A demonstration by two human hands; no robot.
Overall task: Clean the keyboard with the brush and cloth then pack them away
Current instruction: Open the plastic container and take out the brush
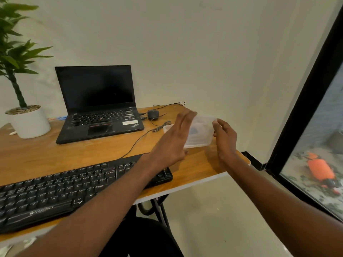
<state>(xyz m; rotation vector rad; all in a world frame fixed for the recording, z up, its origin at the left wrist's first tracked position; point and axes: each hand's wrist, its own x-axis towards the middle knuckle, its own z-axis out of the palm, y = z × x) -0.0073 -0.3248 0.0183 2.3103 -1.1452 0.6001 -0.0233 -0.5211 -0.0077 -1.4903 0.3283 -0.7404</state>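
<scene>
Right grip (223, 135) pinching clear container (199, 132); left hand (173, 140) open, fingers straight, perhaps touching it

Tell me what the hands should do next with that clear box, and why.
Probably open the clear box: both hands, left hand and right hand, are at its sides above the desk, and something blue shows blurred inside, while the keyboard waits.

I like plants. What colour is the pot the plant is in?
The pot is plain white, with brownish pebbles on top. The head view shows it at the desk's far left.
</scene>
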